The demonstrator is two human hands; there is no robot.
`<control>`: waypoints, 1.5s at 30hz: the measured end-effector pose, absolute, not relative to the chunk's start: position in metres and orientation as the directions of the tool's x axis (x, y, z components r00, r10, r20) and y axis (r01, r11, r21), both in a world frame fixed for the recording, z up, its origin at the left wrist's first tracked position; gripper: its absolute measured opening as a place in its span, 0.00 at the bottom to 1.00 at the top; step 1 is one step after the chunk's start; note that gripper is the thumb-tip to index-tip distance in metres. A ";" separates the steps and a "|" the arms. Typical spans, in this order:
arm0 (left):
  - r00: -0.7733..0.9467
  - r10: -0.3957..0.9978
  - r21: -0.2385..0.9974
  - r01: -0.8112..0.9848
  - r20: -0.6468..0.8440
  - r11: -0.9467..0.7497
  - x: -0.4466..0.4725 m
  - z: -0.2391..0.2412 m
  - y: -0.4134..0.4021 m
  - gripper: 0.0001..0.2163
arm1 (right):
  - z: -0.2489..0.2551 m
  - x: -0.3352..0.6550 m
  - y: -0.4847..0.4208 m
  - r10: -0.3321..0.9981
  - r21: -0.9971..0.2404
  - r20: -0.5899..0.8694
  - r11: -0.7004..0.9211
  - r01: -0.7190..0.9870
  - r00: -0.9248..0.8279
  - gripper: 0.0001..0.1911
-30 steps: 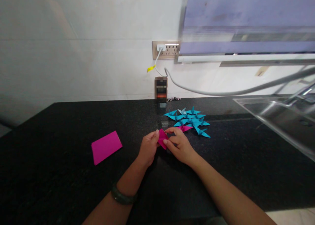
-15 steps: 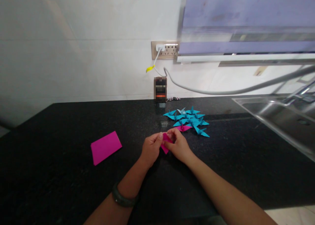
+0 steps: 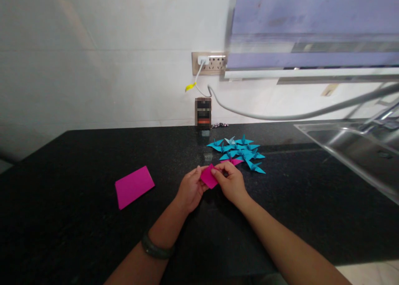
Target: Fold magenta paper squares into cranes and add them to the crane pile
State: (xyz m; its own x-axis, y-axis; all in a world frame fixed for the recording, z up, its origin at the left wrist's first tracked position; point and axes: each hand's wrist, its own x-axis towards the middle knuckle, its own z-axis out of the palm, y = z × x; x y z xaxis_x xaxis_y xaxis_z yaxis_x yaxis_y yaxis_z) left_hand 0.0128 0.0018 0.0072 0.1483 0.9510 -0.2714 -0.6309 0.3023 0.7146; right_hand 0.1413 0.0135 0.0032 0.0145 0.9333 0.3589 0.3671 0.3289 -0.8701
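A small folded square of pink origami paper (image 3: pixel 209 178) is held up between my two hands, above the dark counter. My left hand (image 3: pixel 190 188) grips its left side, the fingers running behind the paper. With thumb and fingertips, my right hand (image 3: pixel 231 181) pinches the upper right edge. Just beyond my right hand lies a pink paper crane (image 3: pixel 232 161), partly covered by the fingers. Several blue paper cranes (image 3: pixel 241 153) are grouped behind it, with one paler crane (image 3: pixel 230 141) at the back. Off to the left rests a stack of pink paper (image 3: pixel 134 187).
The black counter (image 3: pixel 77 235) runs up to a tiled wall. A phone (image 3: pixel 203 113) with a blurred-out screen leans there beside a beaded string (image 3: pixel 220 125). A white cable (image 3: pixel 249 114) hangs from the wall socket (image 3: pixel 215 63). At the right is a steel sink (image 3: pixel 352 152).
The pink paper has been turned so a flat square face now shows. My left thumb has come away from its front, and my right hand has shifted slightly right.
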 end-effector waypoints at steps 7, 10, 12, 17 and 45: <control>0.271 0.905 0.604 -0.676 -0.329 0.422 0.011 0.011 0.000 0.09 | 0.003 0.141 0.014 0.974 -0.964 0.210 0.193 0.183 0.081 0.09; 0.290 0.916 0.625 -0.670 -0.277 0.401 0.011 0.009 -0.001 0.05 | 0.003 0.142 0.014 0.971 -0.957 0.228 0.211 0.198 0.070 0.08; 0.287 0.922 0.637 -0.666 -0.261 0.388 0.010 0.008 -0.001 0.05 | 0.003 0.143 0.015 0.968 -0.947 0.249 0.235 0.219 0.037 0.07; 0.283 0.934 0.697 -0.625 -0.219 0.353 0.009 0.009 -0.002 0.07 | 0.002 0.143 0.016 0.957 -0.921 0.291 0.286 0.263 -0.022 0.05; 0.010 0.999 0.999 0.001 -0.045 0.045 0.014 0.011 -0.006 0.09 | 0.009 0.144 0.012 0.958 -0.915 0.277 0.287 0.285 -0.075 0.08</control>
